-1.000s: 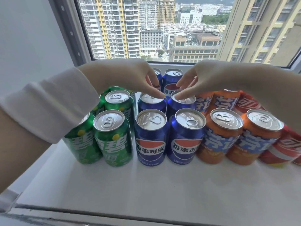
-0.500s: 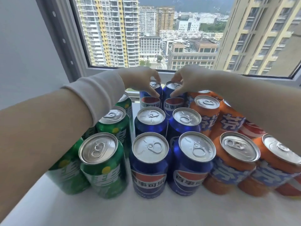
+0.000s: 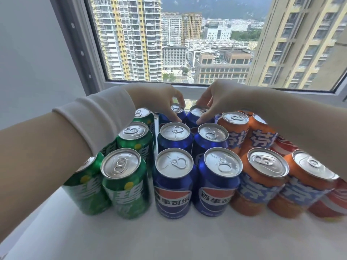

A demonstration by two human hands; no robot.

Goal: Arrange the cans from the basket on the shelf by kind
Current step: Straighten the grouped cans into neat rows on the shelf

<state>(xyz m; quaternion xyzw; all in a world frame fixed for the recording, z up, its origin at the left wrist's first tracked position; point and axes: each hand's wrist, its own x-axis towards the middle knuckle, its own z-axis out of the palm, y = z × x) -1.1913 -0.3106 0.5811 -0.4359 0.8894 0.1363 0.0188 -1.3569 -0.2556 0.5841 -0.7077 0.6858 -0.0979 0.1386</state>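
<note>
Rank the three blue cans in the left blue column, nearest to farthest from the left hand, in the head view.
1. Rear left blue can, by the window, gripped at its top by the left hand.
2. Middle left blue can, one row nearer the camera.
3. Front left blue can, front row.

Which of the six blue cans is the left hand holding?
The rearmost blue can of the left column, nearest the window: the left hand pinches its rim. The two in front of it stand untouched.
</note>
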